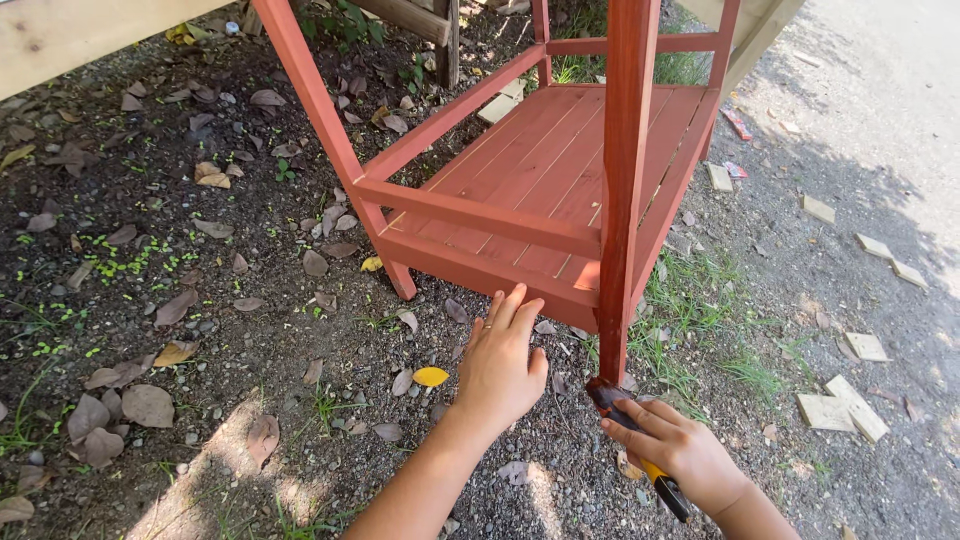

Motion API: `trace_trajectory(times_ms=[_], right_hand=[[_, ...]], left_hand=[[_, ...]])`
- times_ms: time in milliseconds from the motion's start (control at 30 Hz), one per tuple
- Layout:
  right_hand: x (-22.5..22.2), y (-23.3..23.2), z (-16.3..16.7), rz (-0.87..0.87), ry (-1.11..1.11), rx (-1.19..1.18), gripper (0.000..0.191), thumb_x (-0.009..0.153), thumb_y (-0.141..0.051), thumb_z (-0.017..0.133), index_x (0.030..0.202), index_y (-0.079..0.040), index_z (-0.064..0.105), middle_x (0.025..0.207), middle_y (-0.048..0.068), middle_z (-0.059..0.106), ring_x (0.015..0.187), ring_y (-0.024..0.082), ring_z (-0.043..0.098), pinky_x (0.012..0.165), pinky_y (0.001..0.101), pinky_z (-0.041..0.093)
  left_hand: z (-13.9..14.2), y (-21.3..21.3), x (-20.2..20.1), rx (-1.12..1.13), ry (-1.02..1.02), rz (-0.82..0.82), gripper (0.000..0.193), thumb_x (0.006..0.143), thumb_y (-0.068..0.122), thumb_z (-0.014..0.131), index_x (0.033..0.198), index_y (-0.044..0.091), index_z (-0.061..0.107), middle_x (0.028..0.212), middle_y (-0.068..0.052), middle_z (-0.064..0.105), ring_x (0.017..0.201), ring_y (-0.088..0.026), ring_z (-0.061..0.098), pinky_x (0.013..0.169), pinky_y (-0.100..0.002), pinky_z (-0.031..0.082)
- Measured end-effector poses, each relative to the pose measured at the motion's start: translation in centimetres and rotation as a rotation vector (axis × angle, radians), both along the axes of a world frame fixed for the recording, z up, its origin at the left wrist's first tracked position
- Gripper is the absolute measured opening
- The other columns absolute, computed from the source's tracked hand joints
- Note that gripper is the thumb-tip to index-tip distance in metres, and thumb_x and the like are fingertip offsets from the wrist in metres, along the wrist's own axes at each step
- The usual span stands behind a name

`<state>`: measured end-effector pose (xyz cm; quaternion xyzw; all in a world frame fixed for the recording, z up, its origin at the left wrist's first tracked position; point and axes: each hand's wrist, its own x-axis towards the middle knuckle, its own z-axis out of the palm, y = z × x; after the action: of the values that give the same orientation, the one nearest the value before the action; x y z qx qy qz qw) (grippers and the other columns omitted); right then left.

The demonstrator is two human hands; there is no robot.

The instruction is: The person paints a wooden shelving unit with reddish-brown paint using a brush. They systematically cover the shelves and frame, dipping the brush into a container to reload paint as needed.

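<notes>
A red-brown painted wooden stand with a slatted lower shelf stands on the dirt. My left hand reaches toward the front rail of the shelf, fingers together and extended, fingertips close to the wood, holding nothing. My right hand grips a paintbrush with a yellow and black handle. The brush's bristles, wet with red-brown paint, sit at the foot of the stand's near front leg, just above the ground.
Dry leaves and gravel cover the dirt to the left. Small wood offcuts lie scattered on the ground at the right, by tufts of grass. A pale timber beam crosses the top left.
</notes>
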<state>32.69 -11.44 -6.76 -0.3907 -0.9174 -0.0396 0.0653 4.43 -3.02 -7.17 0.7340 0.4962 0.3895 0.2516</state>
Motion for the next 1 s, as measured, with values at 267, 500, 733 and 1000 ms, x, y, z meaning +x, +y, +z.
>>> trace_trajectory(times_ms=[267, 500, 733, 1000], right_hand=[[-0.7, 0.7, 0.9, -0.141, -0.02, -0.177, 0.049, 0.072, -0.013, 0.077, 0.121, -0.02, 0.075, 0.133, 0.009, 0.069, 0.098, 0.027, 0.068, 0.083, 0.0392, 0.058], [-1.2, 0.9, 2.9, -0.128, 0.135, -0.083, 0.045, 0.075, -0.013, 0.08, 0.119, -0.019, 0.074, 0.128, 0.006, 0.073, 0.094, 0.019, 0.07, 0.083, 0.033, 0.062], [-0.9, 1.1, 1.7, -0.131, 0.053, -0.042, 0.05, 0.069, -0.015, 0.082, 0.118, -0.019, 0.076, 0.125, 0.008, 0.071, 0.097, 0.026, 0.068, 0.082, 0.0382, 0.059], [-2.2, 2.8, 3.5, -0.127, -0.055, -0.12, 0.052, 0.071, -0.006, 0.072, 0.122, -0.02, 0.076, 0.13, 0.008, 0.072, 0.098, 0.026, 0.069, 0.084, 0.0381, 0.058]], left_hand=[[0.1, 0.1, 0.1, -0.05, 0.02, -0.041, 0.061, 0.083, 0.011, 0.067, 0.142, 0.006, 0.05, 0.159, -0.015, 0.037, 0.15, -0.038, 0.03, 0.117, -0.06, 0.028], [0.4, 0.0, -0.4, -0.058, 0.018, -0.046, 0.062, 0.083, 0.011, 0.067, 0.142, 0.006, 0.049, 0.16, -0.015, 0.035, 0.15, -0.038, 0.03, 0.117, -0.059, 0.029], [0.2, -0.4, 0.3, -0.063, -0.003, -0.05, 0.062, 0.082, 0.01, 0.066, 0.141, 0.006, 0.05, 0.159, -0.015, 0.038, 0.15, -0.038, 0.03, 0.116, -0.059, 0.03], [0.5, -1.2, 1.0, -0.054, 0.052, -0.092, 0.061, 0.083, 0.009, 0.065, 0.142, 0.006, 0.05, 0.159, -0.016, 0.038, 0.15, -0.038, 0.031, 0.117, -0.061, 0.029]])
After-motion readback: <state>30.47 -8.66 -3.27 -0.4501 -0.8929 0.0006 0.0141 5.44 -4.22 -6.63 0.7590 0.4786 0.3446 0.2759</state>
